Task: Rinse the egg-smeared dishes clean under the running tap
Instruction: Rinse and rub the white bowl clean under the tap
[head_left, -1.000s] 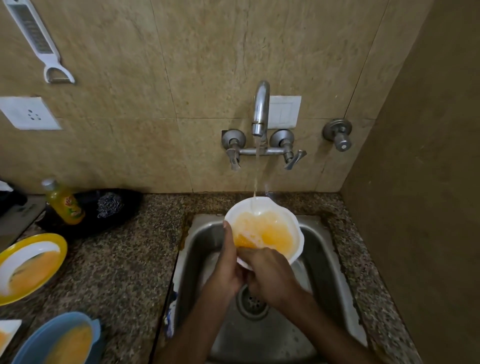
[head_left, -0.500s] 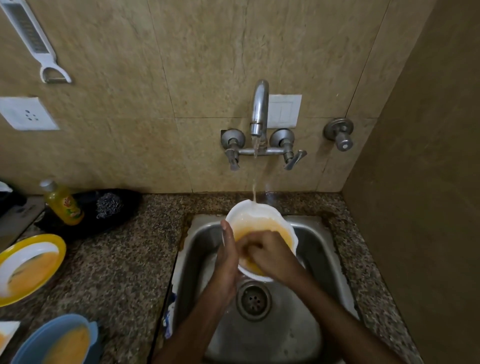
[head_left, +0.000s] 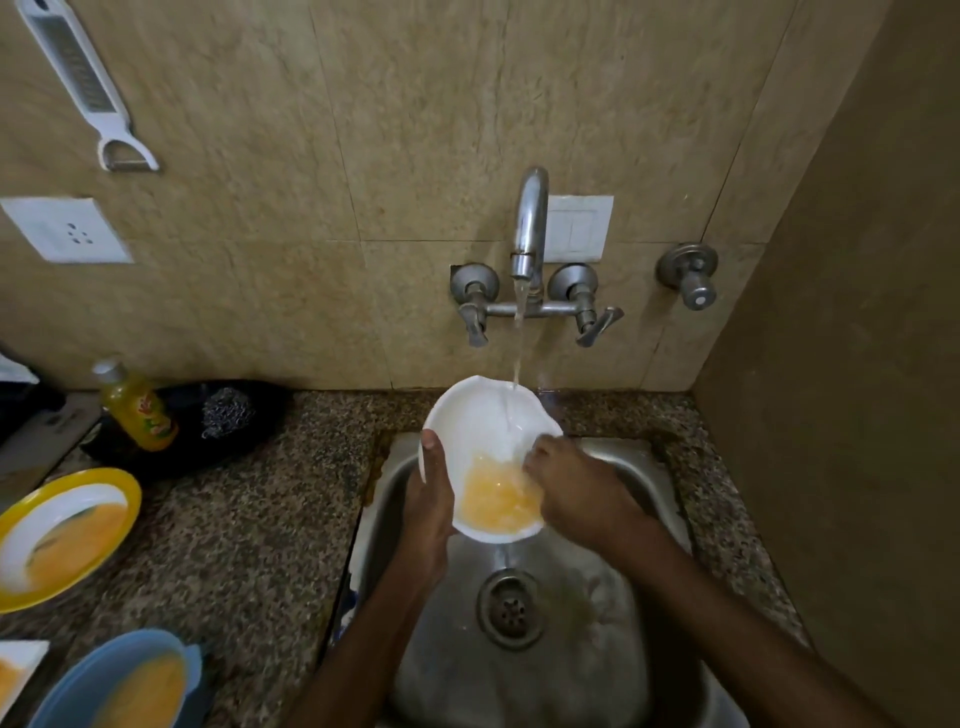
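While the left hand (head_left: 428, 499) clamps the white bowl (head_left: 483, 431) by its rim over the sink (head_left: 670, 467), the right hand (head_left: 571, 488), fingers together, rubs inside; better to tilt it so yellow egg drains under the tap (head_left: 530, 228) stream

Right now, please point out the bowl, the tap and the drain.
bowl (head_left: 480, 415), head view, bare white inner wall
tap (head_left: 531, 223), head view, curved spout
drain (head_left: 511, 609), head view, strainer centre
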